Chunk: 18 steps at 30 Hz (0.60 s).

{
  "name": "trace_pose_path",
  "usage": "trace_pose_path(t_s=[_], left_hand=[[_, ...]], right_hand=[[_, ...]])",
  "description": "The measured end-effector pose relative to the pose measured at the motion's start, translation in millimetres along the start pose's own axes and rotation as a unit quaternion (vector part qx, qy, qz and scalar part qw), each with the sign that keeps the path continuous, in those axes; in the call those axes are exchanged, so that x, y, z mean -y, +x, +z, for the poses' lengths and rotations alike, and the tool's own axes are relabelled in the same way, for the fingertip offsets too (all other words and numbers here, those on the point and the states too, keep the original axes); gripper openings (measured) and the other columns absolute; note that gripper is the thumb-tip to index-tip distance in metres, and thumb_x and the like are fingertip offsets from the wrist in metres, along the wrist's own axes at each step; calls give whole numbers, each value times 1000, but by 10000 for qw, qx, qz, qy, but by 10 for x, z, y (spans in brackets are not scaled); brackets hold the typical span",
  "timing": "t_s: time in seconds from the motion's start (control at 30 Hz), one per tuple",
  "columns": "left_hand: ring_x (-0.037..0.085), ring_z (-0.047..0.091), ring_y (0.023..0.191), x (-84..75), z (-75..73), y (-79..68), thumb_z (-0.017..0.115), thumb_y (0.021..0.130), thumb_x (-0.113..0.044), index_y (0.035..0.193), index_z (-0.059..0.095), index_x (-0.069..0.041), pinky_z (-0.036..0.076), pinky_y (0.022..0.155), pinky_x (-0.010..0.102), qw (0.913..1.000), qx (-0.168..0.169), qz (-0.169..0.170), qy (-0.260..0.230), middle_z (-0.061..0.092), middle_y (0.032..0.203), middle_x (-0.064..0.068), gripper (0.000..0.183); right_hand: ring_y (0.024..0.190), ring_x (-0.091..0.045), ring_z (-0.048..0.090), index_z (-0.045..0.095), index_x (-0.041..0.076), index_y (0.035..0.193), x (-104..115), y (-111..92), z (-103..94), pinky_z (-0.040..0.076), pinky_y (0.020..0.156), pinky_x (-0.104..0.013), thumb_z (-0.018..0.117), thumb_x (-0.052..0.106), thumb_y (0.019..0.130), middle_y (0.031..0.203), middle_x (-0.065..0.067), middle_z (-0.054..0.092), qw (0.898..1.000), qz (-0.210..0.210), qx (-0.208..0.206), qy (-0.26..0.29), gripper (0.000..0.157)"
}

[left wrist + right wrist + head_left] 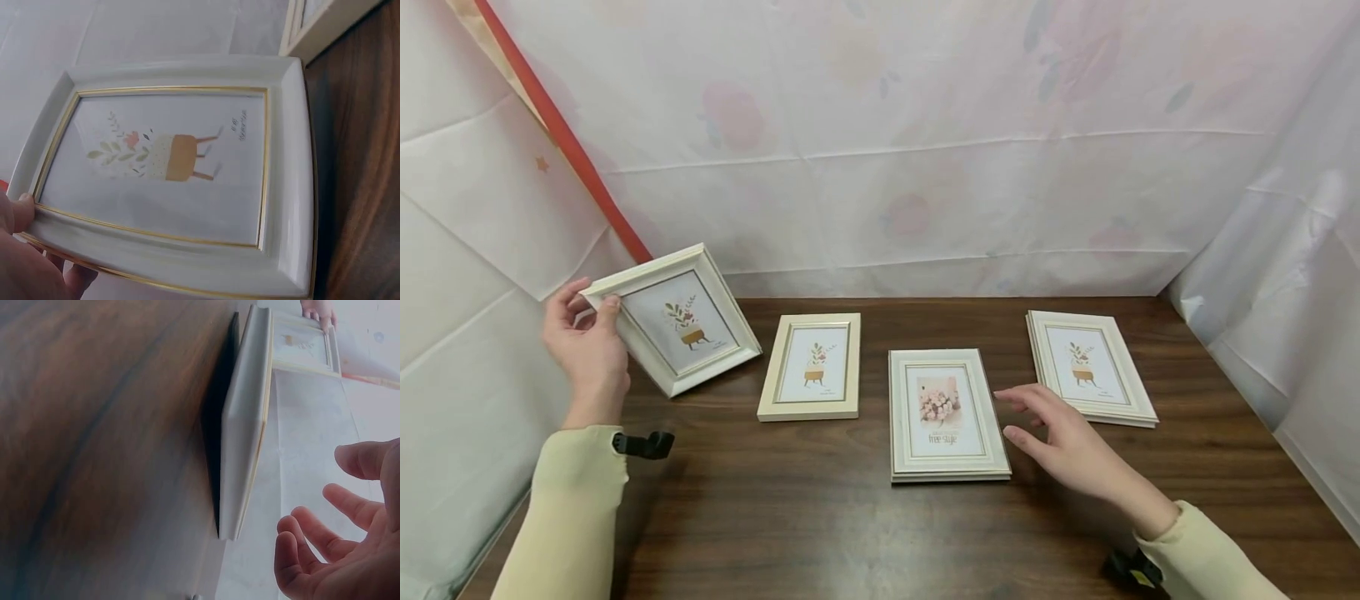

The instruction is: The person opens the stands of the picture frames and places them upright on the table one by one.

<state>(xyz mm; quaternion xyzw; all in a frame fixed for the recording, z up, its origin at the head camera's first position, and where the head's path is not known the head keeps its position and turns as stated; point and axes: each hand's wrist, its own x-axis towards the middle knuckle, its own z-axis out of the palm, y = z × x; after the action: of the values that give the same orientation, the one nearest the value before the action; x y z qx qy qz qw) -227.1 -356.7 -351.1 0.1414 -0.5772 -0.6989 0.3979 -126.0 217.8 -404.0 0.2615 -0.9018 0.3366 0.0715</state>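
Observation:
My left hand (591, 350) grips a white picture frame (683, 321) by its left edge, thumb on the front and fingers behind. It is held tilted at the table's far left. Up close in the left wrist view, the same picture frame (181, 156) has a gold inner line and a print of a potted plant. Beside a white picture frame with a pink flower print (947, 417) is my right hand (1067, 433), fingers loosely bent and holding nothing. In the right wrist view that hand (350, 537) appears apart from the frame's edge (244, 431).
A cream picture frame (812, 367) lies between the held one and the flower print. Another white picture frame (1086, 367) lies at the right, just behind my right hand. Pale printed cloth (925, 167) hangs along the back edge of the brown wooden table (820, 517).

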Motion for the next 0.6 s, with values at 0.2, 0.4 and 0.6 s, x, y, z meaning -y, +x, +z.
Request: trace_pose_path(t_s=[0.2, 0.4, 0.6], left_hand=[[9, 51, 92, 26, -21, 42, 71, 90, 0, 124, 68, -22, 47, 73, 16, 9986, 223, -156, 453, 56, 106, -1, 40], [8, 51, 97, 16, -42, 64, 69, 90, 3, 130, 66, -24, 46, 80, 16, 9985, 212, -276, 418, 56, 110, -2, 48], [10, 52, 106, -6, -55, 31, 71, 89, 2, 131, 63, -21, 40, 93, 21, 9991, 153, -96, 390, 58, 121, -1, 49]], right_hand=[[100, -23, 62, 59, 16, 133, -56, 14, -94, 52, 80, -39, 70, 14, 95, 126, 1, 59, 9998, 148, -86, -32, 40], [102, -26, 60, 59, 14, 133, -124, 34, -189, 54, 79, -39, 68, 14, 96, 121, -1, 61, 9994, 277, -196, 32, 38], [102, -28, 60, 58, 9, 134, -213, 27, -277, 55, 77, -39, 68, 15, 96, 123, -8, 60, 9984, 514, -222, 66, 39]])
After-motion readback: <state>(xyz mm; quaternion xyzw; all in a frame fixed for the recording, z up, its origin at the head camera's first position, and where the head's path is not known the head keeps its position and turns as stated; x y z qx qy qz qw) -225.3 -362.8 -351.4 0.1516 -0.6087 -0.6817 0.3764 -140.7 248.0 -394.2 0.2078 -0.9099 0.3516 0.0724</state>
